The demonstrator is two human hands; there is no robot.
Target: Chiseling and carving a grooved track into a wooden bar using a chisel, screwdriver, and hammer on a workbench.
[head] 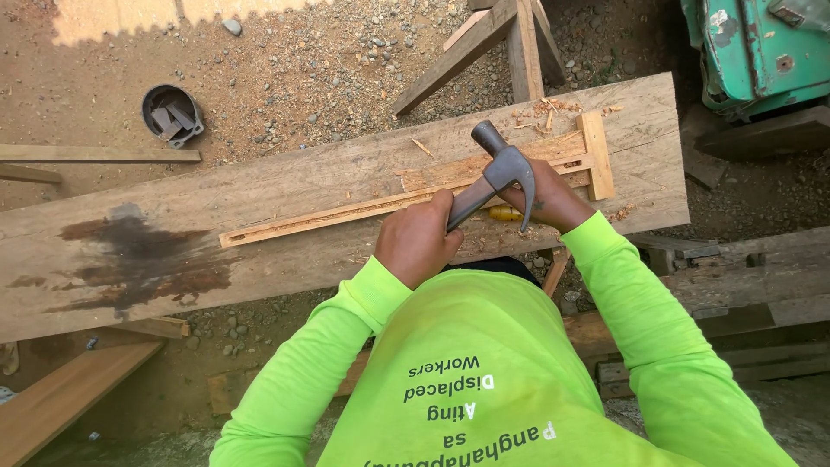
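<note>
Gravel yard, plank desk (259, 207). Left hand (418, 242) grips hammer (497, 173); right hand (546, 201) clasps yellow-handled chisel (504, 213). A glancing blow could strike fingers or split the slat (346, 214).

No pkgs, labels, signs or screens in view. Only lettering: dark and white print on the neon-yellow shirt (484, 372), just below the grey plank bench (259, 207), seen upside down.

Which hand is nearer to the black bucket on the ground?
Left. The left hand grips the hammer, on the black bucket's side; the right hand lies farther away.
</note>
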